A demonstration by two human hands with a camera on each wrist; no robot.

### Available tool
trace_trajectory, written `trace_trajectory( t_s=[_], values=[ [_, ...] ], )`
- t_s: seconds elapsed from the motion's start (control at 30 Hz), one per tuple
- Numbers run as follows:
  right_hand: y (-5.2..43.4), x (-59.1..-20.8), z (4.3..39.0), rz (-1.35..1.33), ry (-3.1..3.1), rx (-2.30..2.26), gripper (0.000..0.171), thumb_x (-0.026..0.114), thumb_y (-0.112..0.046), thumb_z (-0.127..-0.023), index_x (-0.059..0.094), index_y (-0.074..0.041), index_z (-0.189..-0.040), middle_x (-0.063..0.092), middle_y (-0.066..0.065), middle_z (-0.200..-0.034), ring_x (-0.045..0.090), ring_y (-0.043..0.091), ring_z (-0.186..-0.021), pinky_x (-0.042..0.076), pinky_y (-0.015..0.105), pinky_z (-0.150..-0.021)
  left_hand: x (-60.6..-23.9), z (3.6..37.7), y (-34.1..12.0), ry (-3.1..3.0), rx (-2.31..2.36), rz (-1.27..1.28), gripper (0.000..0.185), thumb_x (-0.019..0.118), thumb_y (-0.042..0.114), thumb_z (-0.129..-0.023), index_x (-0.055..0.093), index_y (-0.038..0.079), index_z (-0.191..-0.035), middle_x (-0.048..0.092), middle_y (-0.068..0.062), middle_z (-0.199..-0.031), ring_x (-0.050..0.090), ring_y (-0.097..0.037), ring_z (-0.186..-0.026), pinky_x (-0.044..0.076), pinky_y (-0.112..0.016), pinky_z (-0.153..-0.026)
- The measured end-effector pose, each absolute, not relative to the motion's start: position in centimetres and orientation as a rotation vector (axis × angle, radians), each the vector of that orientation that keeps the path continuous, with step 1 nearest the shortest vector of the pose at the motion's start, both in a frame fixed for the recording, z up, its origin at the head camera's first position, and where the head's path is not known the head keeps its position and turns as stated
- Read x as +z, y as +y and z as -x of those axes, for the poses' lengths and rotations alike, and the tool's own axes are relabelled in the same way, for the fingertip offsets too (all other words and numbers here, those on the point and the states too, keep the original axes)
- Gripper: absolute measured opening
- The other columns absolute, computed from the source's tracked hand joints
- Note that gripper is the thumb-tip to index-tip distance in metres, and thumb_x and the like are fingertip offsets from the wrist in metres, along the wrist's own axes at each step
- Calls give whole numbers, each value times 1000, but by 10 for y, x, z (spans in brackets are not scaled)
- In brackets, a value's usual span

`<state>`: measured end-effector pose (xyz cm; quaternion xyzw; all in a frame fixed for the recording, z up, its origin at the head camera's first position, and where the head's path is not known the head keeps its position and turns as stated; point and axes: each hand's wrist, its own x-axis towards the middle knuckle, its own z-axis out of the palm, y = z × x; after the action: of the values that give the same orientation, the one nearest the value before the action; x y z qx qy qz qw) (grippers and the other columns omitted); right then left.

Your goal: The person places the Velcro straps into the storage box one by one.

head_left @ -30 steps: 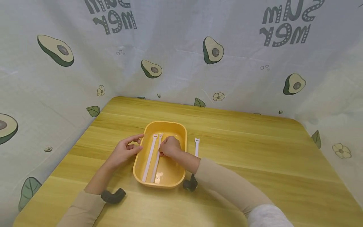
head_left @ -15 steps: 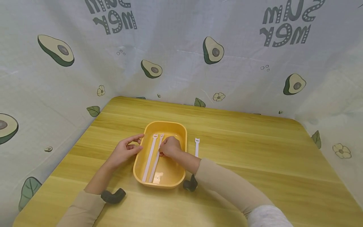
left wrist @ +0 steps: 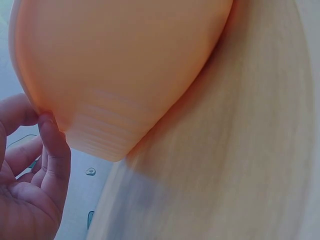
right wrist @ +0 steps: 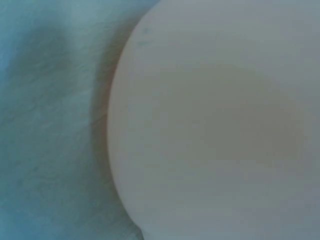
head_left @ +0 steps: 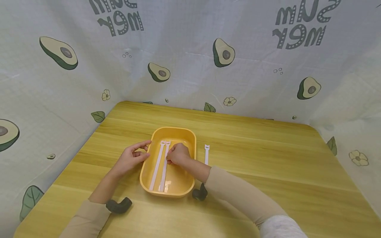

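My right hand (head_left: 178,153) sits inside the yellow tray (head_left: 190,138), fingers curled down onto the right-hand white strap (head_left: 164,168), pinching it near its upper half; from the head view I can see the knuckles bunched over the strap, though the fingertips themselves are hidden under the hand. That strap lies lengthwise on the tray floor, its tabbed end toward the far rim. Just beside it, to the left and nearly parallel, lies a second white strap (head_left: 156,167), also flat on the tray floor, and the two look close to touching at the near end. My left hand (head_left: 130,158) is outside the tray at its left wall, fingers extended and relaxed, grasping nothing; in the left wrist view a fingertip (left wrist: 48,122) touches the tray's outer wall (left wrist: 125,75) near the rim. The right wrist view is too blurred and close for me to read anything beyond a pale rounded surface. A third white strap (head_left: 206,154) lies on the wooden table (head_left: 268,158) just right of the tray, apart from it and partly covered by my right forearm at its near end. The tray stands near the table's middle, slightly left. Around the table hangs a pale cloth with avocado prints (head_left: 224,53).
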<state>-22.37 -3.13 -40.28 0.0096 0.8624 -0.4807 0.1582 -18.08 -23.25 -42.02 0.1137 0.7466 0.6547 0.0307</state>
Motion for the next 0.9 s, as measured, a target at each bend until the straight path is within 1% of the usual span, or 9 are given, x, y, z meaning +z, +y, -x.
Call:
trace_trajectory(
  t_s=[0.5,0.7,0.9],
  values=[
    [-29,-402,221,1,2424,-1450,15,71,6,-79,62,-1,-70,64,9,-59,62,14,-49,53,23,-51,-420,180,-232,2307,2013,-359,48,61,-1,-94,45,-14,-137,44,-16,-106,51,-6,-67,47,-16,-64],
    [-29,-402,220,29,2342,-1566,13,71,7,-80,62,0,-74,62,7,-65,61,13,-51,55,26,-55,-420,180,-232,2301,2019,-351,48,61,-2,-93,45,-14,-137,44,-15,-106,53,-6,-68,48,-16,-65],
    [-26,-397,219,161,2296,-1654,9,71,3,-83,63,1,-80,64,6,-69,66,21,-58,57,30,-57,-419,180,-231,2302,2013,-341,48,61,-1,-93,46,-13,-137,44,-15,-106,53,-6,-67,48,-16,-65]
  ],
)
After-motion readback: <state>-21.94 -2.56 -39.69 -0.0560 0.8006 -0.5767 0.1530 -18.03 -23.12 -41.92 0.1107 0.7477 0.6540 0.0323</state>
